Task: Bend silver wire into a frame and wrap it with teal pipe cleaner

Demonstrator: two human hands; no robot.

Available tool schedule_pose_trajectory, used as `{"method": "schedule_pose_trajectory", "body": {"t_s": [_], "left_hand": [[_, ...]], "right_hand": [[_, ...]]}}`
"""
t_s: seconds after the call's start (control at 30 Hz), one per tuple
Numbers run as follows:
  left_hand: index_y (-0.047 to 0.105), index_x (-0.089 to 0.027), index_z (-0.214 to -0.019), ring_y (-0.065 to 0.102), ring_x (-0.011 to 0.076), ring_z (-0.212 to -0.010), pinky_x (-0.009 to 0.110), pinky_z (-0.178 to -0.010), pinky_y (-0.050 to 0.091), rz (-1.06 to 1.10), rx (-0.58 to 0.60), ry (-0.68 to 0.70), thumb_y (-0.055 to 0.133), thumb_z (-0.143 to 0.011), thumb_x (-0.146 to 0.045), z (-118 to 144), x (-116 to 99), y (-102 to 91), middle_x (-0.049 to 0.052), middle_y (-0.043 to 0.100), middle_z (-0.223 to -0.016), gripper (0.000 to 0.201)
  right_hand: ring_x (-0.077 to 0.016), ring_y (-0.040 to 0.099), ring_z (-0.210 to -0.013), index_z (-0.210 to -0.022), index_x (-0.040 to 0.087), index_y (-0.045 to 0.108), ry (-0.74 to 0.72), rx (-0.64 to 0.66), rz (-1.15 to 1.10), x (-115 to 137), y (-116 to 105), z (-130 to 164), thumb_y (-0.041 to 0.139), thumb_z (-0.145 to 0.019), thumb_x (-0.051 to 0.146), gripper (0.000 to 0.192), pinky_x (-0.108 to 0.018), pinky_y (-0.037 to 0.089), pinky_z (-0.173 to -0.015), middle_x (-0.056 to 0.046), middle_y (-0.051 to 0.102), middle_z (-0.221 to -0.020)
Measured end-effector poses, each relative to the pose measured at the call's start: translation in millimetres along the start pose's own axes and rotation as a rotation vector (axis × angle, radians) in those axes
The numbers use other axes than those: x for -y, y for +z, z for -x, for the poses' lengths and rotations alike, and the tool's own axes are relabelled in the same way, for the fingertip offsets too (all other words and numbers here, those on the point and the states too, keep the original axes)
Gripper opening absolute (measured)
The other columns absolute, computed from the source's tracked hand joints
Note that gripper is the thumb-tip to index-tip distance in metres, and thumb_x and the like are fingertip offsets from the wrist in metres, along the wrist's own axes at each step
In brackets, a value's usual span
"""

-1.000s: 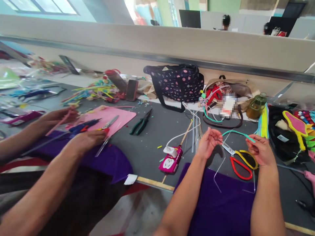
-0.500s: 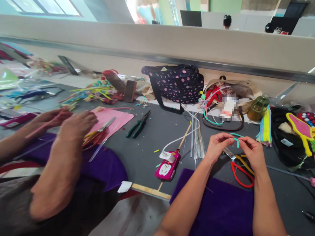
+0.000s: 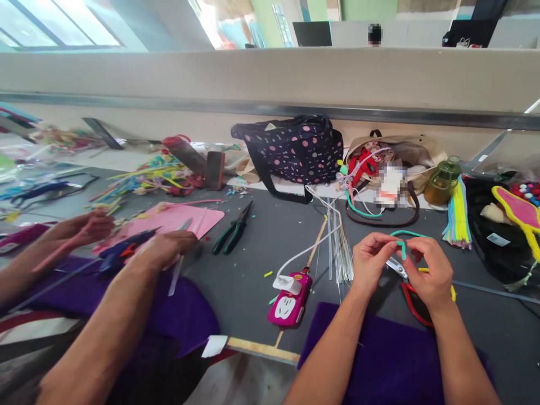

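A co-worker's hands occupy the left of the counter (image 3: 253, 247): one (image 3: 90, 228) pinches a pink stem, the other (image 3: 166, 250) lies over a blue tool (image 3: 122, 250) beside a pink mat (image 3: 185, 219). Green pliers (image 3: 232, 228) lie to the right of the mat, then a pink charger (image 3: 289, 292) with a white cord. The teal pipe cleaner (image 3: 403, 242) is held above the counter between the person's two hands, over the red-and-yellow scissors (image 3: 415, 292). The left hand (image 3: 371, 261) pinches it with thumb and forefinger, fingers curled, forearm rising from purple cloth (image 3: 379, 360). The right hand (image 3: 430, 270) pinches the same piece from the other side, fingertips nearly meeting the left's. Behind stand a dotted bag (image 3: 295, 149) and a green bottle (image 3: 441, 180). No writing is legible; a tag in the tan bag is blurred.
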State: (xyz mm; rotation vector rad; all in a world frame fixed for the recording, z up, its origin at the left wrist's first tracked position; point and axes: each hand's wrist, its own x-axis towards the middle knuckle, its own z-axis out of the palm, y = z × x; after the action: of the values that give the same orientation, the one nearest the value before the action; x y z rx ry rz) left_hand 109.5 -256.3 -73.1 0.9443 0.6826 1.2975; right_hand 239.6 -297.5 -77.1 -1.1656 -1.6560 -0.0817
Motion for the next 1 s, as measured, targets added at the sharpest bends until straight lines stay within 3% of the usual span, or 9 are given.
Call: {"method": "schedule_pose_trajectory", "body": {"t_s": [0.2, 0.37, 0.57, 0.83, 1.0], "left_hand": [[0.071, -0.014, -0.077, 0.067, 0.0134, -0.069, 0.025, -0.069, 0.054, -0.056, 0.013, 0.025, 0.081, -0.070, -0.027, 1.6, 0.5, -1.5, 0.005, 0.074, -0.079, 0.018], [0.071, -0.015, -0.077, 0.068, 0.0148, -0.073, 0.026, -0.071, 0.055, -0.097, 0.019, 0.047, 0.080, -0.071, -0.029, 3.7, 0.5, -2.6, 0.006, 0.075, -0.081, 0.018], [0.072, -0.016, -0.078, 0.069, 0.0177, -0.077, 0.030, -0.075, 0.056, -0.201, 0.021, 0.100, 0.078, -0.073, -0.033, 6.1, 2.4, -3.6, 0.007, 0.075, -0.083, 0.019], [0.074, -0.018, -0.080, 0.070, 0.0185, -0.082, 0.030, -0.078, 0.055, -0.309, 0.076, 0.261, 0.073, -0.080, -0.029, 6.7, 1.3, -1.5, 0.007, 0.075, -0.085, 0.011], [0.075, -0.018, -0.082, 0.070, 0.0186, -0.082, 0.031, -0.080, 0.055, -0.348, 0.096, 0.299, 0.072, -0.081, -0.027, 7.9, 0.3, 0.0, 0.007, 0.076, -0.086, 0.009]], "right_hand": [[-0.0169, 0.061, -0.080, -0.101, 0.022, 0.064, 0.046, -0.007, -0.055, 2.2, -0.8, 1.6, 0.062, -0.086, 0.013, 0.018, -0.030, 0.051, -0.068, -0.005, 0.067, -0.090], [-0.0151, 0.060, -0.072, -0.090, 0.022, 0.067, 0.288, -0.034, -0.186, 5.1, -1.2, 2.9, 0.066, -0.086, 0.024, 0.005, -0.028, 0.048, -0.064, -0.002, 0.067, -0.084], [-0.0119, 0.050, -0.057, -0.077, 0.020, 0.066, 0.672, -0.006, -0.406, 8.4, -2.1, -1.9, 0.073, -0.078, 0.040, 0.022, -0.023, 0.040, -0.051, 0.001, 0.061, -0.067], [-0.0111, 0.049, -0.056, -0.080, 0.018, 0.070, 0.881, 0.082, -0.675, -3.8, -9.4, -5.4, 0.078, -0.070, 0.039, 0.025, -0.022, 0.037, -0.049, 0.000, 0.061, -0.065], [-0.0095, 0.046, -0.053, -0.072, 0.018, 0.069, 0.970, 0.064, -0.784, -2.9, -10.6, -8.0, 0.081, -0.066, 0.039, 0.025, -0.021, 0.035, -0.048, 0.002, 0.058, -0.060]]}}
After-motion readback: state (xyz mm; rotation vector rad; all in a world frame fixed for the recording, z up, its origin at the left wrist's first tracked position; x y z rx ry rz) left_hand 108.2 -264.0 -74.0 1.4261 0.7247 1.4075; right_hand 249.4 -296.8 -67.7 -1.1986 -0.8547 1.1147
